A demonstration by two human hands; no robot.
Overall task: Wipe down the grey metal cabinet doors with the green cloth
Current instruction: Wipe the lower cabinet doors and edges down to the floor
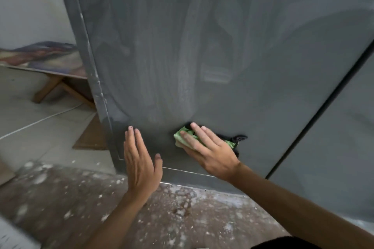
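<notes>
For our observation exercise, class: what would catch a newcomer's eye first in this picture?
The bright green cloth, pressed under the flat right hand low on the grey cabinet door, stands out most. The left hand lies open against the door just to its left. Above them, pale streaks run down the door.

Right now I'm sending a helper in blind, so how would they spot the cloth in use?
Find the grey metal cabinet door filling the view, then look near its lower edge. There the right hand presses a crumpled cloth against the metal. It is the only bright green thing; the left hand beside it holds nothing.
</notes>
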